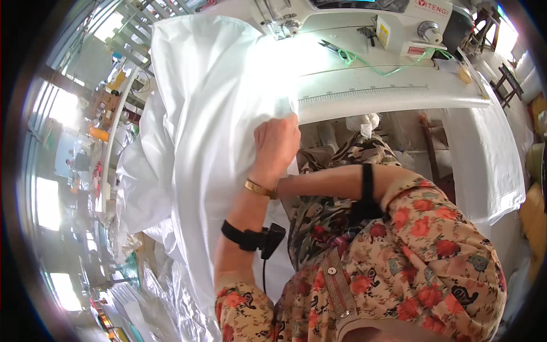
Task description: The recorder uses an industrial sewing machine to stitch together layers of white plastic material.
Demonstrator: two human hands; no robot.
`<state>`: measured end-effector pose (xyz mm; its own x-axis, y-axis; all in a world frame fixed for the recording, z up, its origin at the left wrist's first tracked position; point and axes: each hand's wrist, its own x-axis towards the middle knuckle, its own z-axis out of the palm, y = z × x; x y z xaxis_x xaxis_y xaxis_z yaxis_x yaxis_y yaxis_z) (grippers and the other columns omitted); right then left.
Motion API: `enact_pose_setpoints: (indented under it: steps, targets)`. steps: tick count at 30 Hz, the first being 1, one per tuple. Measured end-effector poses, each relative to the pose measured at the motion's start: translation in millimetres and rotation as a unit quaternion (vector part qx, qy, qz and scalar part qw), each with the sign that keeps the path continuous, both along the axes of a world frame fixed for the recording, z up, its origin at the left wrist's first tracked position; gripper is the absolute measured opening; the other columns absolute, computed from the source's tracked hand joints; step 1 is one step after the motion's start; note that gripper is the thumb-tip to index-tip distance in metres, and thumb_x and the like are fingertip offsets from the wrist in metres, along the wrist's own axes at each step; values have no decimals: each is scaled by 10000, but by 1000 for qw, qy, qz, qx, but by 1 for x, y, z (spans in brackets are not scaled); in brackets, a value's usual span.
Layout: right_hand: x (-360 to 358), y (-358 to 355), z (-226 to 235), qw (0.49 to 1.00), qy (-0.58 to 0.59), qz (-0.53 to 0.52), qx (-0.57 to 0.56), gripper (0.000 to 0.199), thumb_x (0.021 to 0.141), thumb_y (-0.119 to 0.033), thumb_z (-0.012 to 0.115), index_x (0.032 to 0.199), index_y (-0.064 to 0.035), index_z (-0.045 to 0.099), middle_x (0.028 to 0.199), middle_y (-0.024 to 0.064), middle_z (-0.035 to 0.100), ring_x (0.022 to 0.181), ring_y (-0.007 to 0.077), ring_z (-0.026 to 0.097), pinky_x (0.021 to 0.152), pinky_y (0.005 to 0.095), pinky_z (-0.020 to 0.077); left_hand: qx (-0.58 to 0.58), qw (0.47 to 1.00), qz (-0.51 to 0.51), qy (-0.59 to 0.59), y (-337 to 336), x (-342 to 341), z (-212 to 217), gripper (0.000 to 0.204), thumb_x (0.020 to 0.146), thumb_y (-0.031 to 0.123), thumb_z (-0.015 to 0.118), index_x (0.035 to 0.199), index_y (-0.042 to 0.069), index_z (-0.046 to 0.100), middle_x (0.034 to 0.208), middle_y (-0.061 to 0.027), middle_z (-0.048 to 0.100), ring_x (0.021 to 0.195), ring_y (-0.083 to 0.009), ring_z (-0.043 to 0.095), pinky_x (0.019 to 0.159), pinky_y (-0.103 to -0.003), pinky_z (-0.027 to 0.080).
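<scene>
A large sheet of glossy white fabric (199,114) spreads over the left of the sewing table and hangs down in folds toward my lap. My left hand (276,145) is closed at its right edge, fingers curled on the cloth just in front of the table edge. My right forearm (325,185) crosses from the right and passes behind my left wrist. The right hand itself is hidden there, so its fingers do not show. Beyond my hands stands a white sewing machine (342,17), its needle area brightly lit and partly washed out by glare.
Thread snips (331,48) on a green cord (387,73) lie on the machine bed. A ruler scale (364,91) runs along the table's front. White sheeting (484,159) hangs over the right end. Crumpled clear plastic (165,290) lies at the lower left. A dark stool (509,82) stands far right.
</scene>
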<state>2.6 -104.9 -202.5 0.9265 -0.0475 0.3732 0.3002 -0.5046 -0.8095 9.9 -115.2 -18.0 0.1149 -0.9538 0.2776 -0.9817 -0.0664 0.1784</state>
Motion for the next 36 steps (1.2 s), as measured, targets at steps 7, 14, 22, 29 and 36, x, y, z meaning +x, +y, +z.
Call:
enact_pose_setpoints:
  steps: [7,14,22,29,36]
  targets:
    - [-133,-88,176,912,313,118,-236,280,899,-229,485,901,-4,652,872,100,689,833,219,642,756,316,500,-150,955,49,252,7,-5,-37,117,824,138,653,811,22,646,557,-80,567,489,-183,524,507,-331,407]
    - [-91,-190,193,886,131,-382,-227,360,868,-311,578,790,30,662,652,157,652,646,258,663,614,369,517,-166,848,43,501,10,-15,-31,164,791,96,715,806,-63,680,616,32,571,596,-20,451,514,-208,364]
    - [-43,-219,191,807,220,-454,-308,257,779,-232,644,847,16,652,876,220,671,823,376,659,694,464,521,-148,811,71,561,-4,-31,-41,168,780,121,700,776,-47,684,571,-11,580,536,-62,478,511,-257,399]
    - [-33,-227,194,768,264,-457,-362,172,776,-155,608,820,-6,680,849,219,677,828,373,671,700,453,523,-137,838,61,525,-15,-39,-43,188,751,163,712,773,-22,688,558,-61,592,512,-112,523,528,-301,434]
    - [-64,-157,192,741,273,-474,-389,125,725,-70,623,809,-44,711,836,177,698,801,313,698,649,390,547,-173,875,38,450,-6,-40,-48,202,759,129,687,779,-68,647,588,-93,598,515,-133,518,512,-302,421]
